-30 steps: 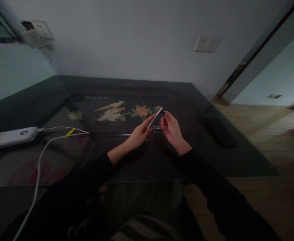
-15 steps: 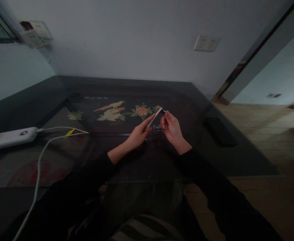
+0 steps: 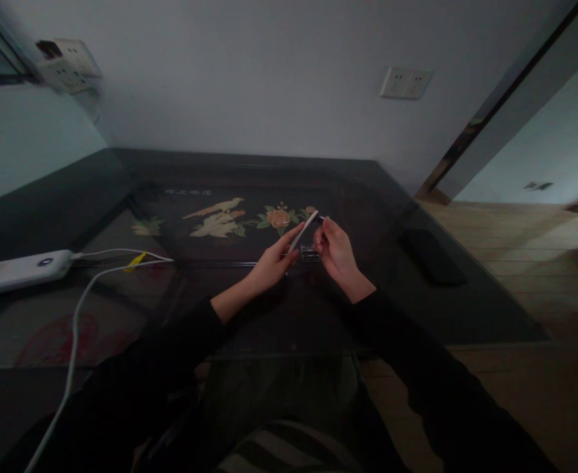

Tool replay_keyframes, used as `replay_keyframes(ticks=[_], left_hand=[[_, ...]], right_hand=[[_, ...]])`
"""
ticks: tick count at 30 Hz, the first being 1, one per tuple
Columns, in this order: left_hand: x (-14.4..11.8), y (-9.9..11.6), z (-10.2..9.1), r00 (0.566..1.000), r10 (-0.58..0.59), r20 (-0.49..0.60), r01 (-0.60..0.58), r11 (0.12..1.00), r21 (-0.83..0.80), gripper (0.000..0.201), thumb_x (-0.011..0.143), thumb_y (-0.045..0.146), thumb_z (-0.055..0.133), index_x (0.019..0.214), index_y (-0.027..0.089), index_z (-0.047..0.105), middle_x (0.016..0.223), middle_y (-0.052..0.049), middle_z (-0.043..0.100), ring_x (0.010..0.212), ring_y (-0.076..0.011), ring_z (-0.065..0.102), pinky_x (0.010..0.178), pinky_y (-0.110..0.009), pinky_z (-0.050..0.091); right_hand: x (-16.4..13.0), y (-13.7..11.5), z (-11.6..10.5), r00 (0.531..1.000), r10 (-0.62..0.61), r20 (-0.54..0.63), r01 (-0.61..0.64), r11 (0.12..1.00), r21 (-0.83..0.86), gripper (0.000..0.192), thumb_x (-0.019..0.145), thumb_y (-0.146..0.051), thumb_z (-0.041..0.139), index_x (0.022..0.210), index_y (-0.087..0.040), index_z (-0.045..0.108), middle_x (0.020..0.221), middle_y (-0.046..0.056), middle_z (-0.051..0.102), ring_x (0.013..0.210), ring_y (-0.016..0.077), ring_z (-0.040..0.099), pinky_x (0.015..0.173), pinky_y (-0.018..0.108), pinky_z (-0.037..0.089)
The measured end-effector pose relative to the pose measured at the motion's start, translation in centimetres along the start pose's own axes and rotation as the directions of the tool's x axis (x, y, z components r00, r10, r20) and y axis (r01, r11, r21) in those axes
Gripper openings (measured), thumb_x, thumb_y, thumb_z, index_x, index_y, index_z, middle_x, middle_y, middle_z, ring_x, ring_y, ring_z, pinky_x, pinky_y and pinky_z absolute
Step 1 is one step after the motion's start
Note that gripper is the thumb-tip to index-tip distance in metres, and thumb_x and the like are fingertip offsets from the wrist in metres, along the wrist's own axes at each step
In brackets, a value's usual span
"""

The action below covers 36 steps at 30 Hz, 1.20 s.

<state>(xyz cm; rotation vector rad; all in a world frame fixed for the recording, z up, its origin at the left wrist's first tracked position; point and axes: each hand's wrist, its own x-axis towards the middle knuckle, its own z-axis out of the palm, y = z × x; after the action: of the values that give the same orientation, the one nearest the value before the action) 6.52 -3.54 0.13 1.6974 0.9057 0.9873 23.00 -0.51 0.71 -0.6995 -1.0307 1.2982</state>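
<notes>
— What are the fingers doing?

— The left hand (image 3: 272,264) is closing its fingers (image 3: 293,234) around the lower part of a slim white stick (image 3: 304,230), which is tilting up and to the right. The right hand (image 3: 335,253) is pinching its curled fingers (image 3: 324,228) at the stick's upper tip; whatever small part they are gripping there is too tiny to make out.

— And the little clear thing below?

— A small clear box (image 3: 310,253) is sitting on the tabletop (image 3: 249,322) right under the two hands, between them, just beside the right hand's knuckles. I cannot tell whether it is touching them.

— How much room is lying around them?

— Plenty. The hands are working near the middle of the dark tabletop, over its bird-and-flower inlay (image 3: 230,220). A black phone (image 3: 433,257) is lying well apart to the right, close to the right edge. A white power bank (image 3: 16,272) with its white cable (image 3: 79,309) is resting far to the left. The near edge is running just under the forearms, and the wall is standing well behind.
</notes>
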Motion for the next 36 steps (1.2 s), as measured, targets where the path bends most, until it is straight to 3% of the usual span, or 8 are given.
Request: replay_keyframes(ticks=[10, 27, 36], left_hand=[[-0.06, 0.11, -0.06, 1.000, 0.010, -0.002, -0.010, 1.000, -0.004, 0.064, 0.094, 0.017, 0.048, 0.155, 0.022, 0.028, 0.065, 0.005, 0.045, 0.056, -0.0100, 0.039, 0.055, -0.023, 0.033], [-0.10, -0.16, -0.20, 0.999, 0.029, -0.032, -0.026, 0.996, 0.086, 0.064, 0.092, 0.018, 0.048, 0.154, 0.021, 0.031, 0.069, 0.004, 0.050, 0.059, -0.0102, 0.042, 0.060, -0.023, 0.037], [-0.12, -0.32, -0.06, 0.997, 0.079, -0.026, -0.075, 0.988, 0.137, 0.063, 0.092, 0.018, 0.048, 0.153, 0.019, 0.034, 0.092, -0.004, 0.065, 0.064, -0.0108, 0.043, 0.064, -0.025, 0.038]], right_hand=[[-0.15, -0.37, 0.23, 0.999, -0.010, -0.042, 0.011, 1.000, 0.007, 0.043, 0.073, -0.059, 0.075, 0.071, -0.023, 0.051, 0.053, -0.008, 0.047, 0.044, 0.0071, 0.037, 0.044, 0.026, 0.027], [-0.22, -0.38, 0.28, 0.999, 0.031, 0.013, -0.032, 0.999, 0.011, 0.040, 0.071, -0.055, 0.078, 0.076, -0.023, 0.055, 0.052, -0.009, 0.048, 0.043, 0.0065, 0.037, 0.044, 0.024, 0.028], [-0.18, -0.32, 0.17, 1.000, 0.013, -0.008, -0.013, 1.000, -0.016, 0.041, 0.074, -0.055, 0.076, 0.069, -0.023, 0.051, 0.054, -0.008, 0.048, 0.044, 0.0067, 0.035, 0.044, 0.026, 0.026]])
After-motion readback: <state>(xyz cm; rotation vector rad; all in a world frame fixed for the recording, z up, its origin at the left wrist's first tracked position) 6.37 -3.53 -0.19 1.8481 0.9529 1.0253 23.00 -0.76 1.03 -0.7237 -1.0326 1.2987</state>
